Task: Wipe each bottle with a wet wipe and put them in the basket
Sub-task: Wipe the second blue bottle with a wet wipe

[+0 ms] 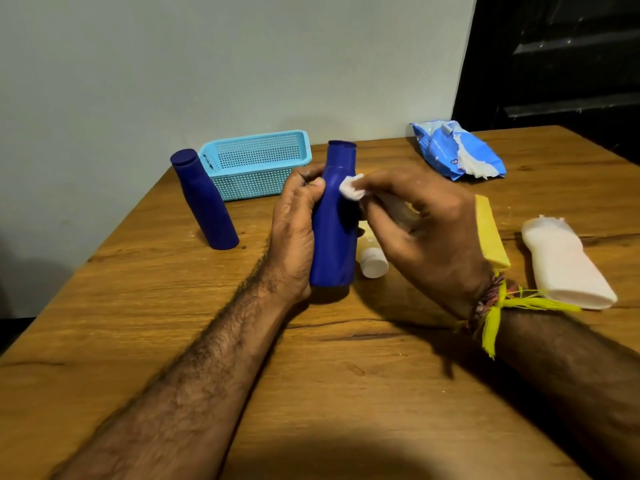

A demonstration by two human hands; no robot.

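Our left hand [294, 223] grips an unlabelled blue bottle [334, 216]; our right hand [426, 230] pinches a wet wipe [351, 188], hiding a yellow bottle [372, 261]; the wipes pack [457, 154] print is unreadable.

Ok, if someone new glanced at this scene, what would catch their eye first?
Most likely the dark blue bottle at the centre, gripped upright by the left hand while the right hand presses a white wet wipe to its neck. Next, the light blue basket by the wall, a second blue bottle standing to its left, and the torn wipes packet at the far right.
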